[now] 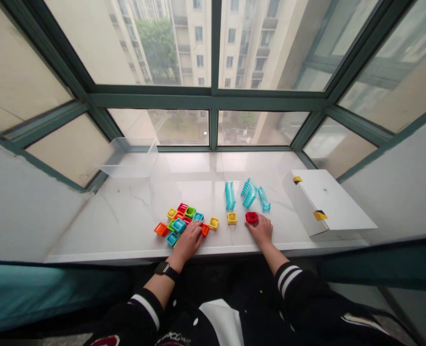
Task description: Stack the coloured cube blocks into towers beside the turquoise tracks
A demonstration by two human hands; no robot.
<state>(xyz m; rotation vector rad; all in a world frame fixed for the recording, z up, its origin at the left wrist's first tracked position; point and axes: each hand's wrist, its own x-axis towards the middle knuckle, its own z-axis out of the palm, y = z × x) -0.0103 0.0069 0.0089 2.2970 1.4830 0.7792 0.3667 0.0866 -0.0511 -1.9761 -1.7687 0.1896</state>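
Observation:
My right hand [261, 230] is closed around a small red square block [251, 217] on the white sill, thumb and fingers at its sides. A yellow square block [232, 218] stands just left of it. My left hand [191, 236] lies with fingers stretched over the right edge of a cluster of colourful hollow blocks. Close by its fingertips is an orange block [205, 230], partly covered. Another yellow block [213, 223] sits right of that one. Among the cluster are a blue block [179, 225], a green block [190, 211] and several others; my hand hides some of them.
Beyond the blocks lie translucent blue track pieces: a straight one [230, 195], a wide curved one [249, 193] and a narrow one [264, 199]. A white box [328, 199] with yellow-black tabs stands right. A clear plastic bin [130, 157] is back left, against the window frame.

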